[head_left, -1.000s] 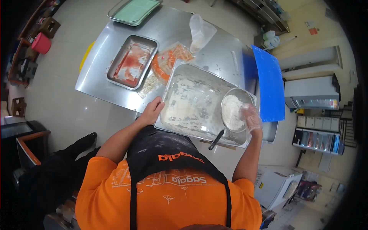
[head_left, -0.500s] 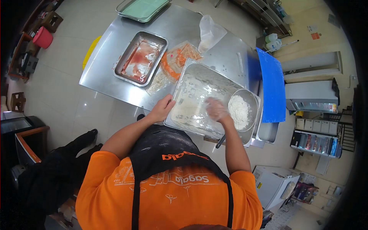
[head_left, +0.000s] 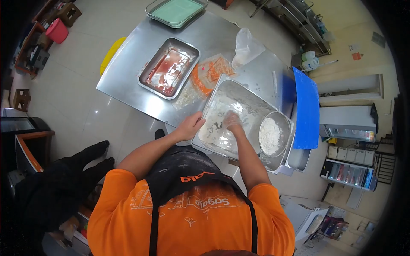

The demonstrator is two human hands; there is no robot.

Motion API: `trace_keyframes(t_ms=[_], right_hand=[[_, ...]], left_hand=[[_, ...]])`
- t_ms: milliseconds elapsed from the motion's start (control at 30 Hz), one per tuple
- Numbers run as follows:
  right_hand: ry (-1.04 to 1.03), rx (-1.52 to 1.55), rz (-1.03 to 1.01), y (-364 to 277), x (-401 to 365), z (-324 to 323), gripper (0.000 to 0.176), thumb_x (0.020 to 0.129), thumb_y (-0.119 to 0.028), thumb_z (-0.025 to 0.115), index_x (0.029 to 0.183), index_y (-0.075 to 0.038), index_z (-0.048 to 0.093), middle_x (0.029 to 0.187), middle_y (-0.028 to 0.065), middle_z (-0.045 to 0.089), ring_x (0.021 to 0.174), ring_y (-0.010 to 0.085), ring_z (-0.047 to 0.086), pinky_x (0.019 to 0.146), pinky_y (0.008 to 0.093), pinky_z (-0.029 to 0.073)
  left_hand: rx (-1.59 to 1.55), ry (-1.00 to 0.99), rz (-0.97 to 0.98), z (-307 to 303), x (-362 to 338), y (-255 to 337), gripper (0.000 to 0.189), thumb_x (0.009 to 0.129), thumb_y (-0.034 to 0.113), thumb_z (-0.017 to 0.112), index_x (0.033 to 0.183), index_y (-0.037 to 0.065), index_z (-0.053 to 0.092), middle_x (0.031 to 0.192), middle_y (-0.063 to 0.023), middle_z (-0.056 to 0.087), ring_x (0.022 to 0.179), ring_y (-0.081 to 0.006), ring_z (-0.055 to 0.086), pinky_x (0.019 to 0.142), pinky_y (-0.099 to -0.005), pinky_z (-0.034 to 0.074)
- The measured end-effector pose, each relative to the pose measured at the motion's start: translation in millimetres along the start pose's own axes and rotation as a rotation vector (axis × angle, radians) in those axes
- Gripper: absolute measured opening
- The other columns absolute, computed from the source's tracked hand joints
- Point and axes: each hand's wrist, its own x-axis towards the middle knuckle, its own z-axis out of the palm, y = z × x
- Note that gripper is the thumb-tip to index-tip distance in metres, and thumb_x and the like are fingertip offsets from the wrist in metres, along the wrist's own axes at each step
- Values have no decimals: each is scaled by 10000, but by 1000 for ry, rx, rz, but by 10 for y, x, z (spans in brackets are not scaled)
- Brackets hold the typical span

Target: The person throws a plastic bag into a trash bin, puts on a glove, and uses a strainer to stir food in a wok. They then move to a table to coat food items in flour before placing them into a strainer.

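Note:
My left hand (head_left: 190, 127) is closed on the near left rim of a deep metal pan (head_left: 212, 147). Inside the pan, my right hand (head_left: 232, 120), in a clear plastic glove, reaches down to the flour-dusted bottom. Its fingers are stretched out and hold nothing that shows. Flour residue streaks the pan's floor and walls. At the pan's right end rests a round sieve (head_left: 279, 154) with a heap of white flour (head_left: 270, 135) in it, just right of my right wrist.
On the steel table (head_left: 132, 85) are a shallow tray (head_left: 147, 90) with reddish liquid, orange-printed plastic packaging (head_left: 205, 85) and a translucent bag (head_left: 247, 49). A green-covered tray (head_left: 177, 10) sits at the far edge. A blue board (head_left: 305, 111) stands on the right. Someone's dark-clothed legs (head_left: 81, 164) appear at left.
My right hand has moved away from the sieve, further left within the pan. My left hand keeps its hold on the rim. The whole view has shifted slightly.

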Motion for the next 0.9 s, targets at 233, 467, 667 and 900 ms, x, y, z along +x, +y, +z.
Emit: trace_keyframes(t_ms=[233, 467, 667, 900], right_hand=[[52, 332, -204, -625, 203, -202, 273, 793, -185, 524, 965, 7, 614, 953, 217, 613, 883, 356, 598, 819, 441, 455], [222, 312, 700, -374, 234, -360, 659, 859, -386, 479, 1374, -11, 310, 1425, 242, 285, 1351, 394, 194, 1051, 513, 235], [375, 388, 452, -691, 542, -125, 682, 852, -387, 495, 1384, -9, 297, 1425, 253, 277, 1351, 412, 173, 1059, 564, 164], [4, 286, -79, -1039, 180, 36, 340, 819, -209, 486, 1062, 15, 568, 1105, 240, 555, 1024, 351, 541, 872, 443, 408]], left_hand=[[-22, -10, -18, 13, 13, 15, 187, 923, 191, 492, 878, 20, 434, 660, -112, 432, 624, -180, 431, 599, -333, 379], [20, 7, -66, 26, -6, 90, 199, 922, 206, 491, 887, 16, 443, 690, -132, 449, 646, -210, 449, 621, -345, 387], [49, 43, -53, 52, -19, 69, 237, 912, 236, 492, 885, 4, 447, 723, -174, 466, 666, -273, 475, 650, -371, 398], [66, 38, -74, 48, -29, 105, 209, 922, 223, 480, 909, 15, 464, 720, -143, 485, 673, -220, 481, 650, -348, 403]])
